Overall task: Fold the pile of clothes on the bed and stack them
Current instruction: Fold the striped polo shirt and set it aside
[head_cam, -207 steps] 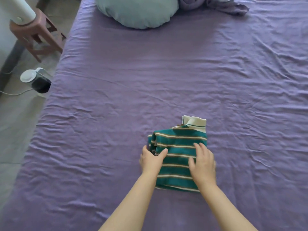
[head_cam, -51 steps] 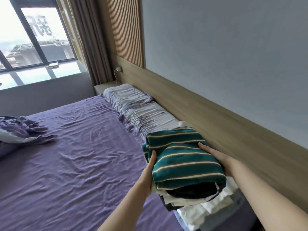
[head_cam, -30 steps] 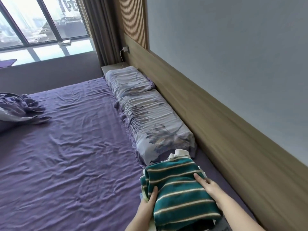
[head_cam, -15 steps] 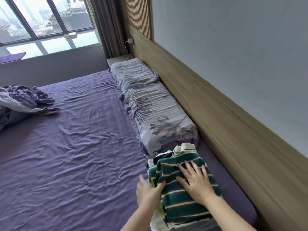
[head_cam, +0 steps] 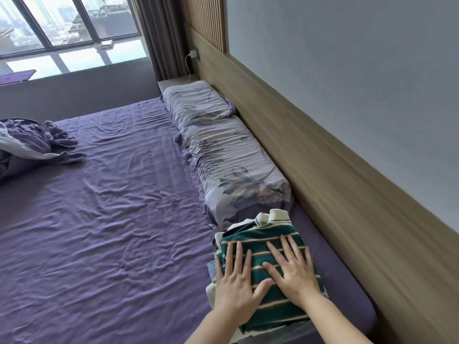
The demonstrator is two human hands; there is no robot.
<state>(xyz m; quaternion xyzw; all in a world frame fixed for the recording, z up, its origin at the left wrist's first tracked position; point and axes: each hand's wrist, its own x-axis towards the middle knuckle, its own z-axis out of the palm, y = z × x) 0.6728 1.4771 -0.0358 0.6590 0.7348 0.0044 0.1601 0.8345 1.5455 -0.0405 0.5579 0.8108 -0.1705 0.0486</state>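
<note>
A folded green shirt with cream stripes (head_cam: 267, 238) lies on top of a stack of folded clothes (head_cam: 211, 292) at the bed's right side, near the wooden headboard. My left hand (head_cam: 236, 286) rests flat on the shirt's left half, fingers spread. Beside it, my right hand (head_cam: 294, 270) lies flat on the right half, also with fingers apart. Neither hand grips the fabric. The shirt's cream collar (head_cam: 279, 217) sticks out at the far end. White and dark garments show at the stack's edges.
Two floral pillows (head_cam: 223, 155) lie in a row beyond the stack along the wooden headboard (head_cam: 335, 184). A crumpled purple blanket (head_cam: 32, 142) sits at the far left. The purple sheet (head_cam: 104, 219) is wrinkled. A window and curtain stand behind.
I carried the striped shirt from the middle of the bed to the stack and set it on top. Both hands let go of its sides and now lie flat on it.
</note>
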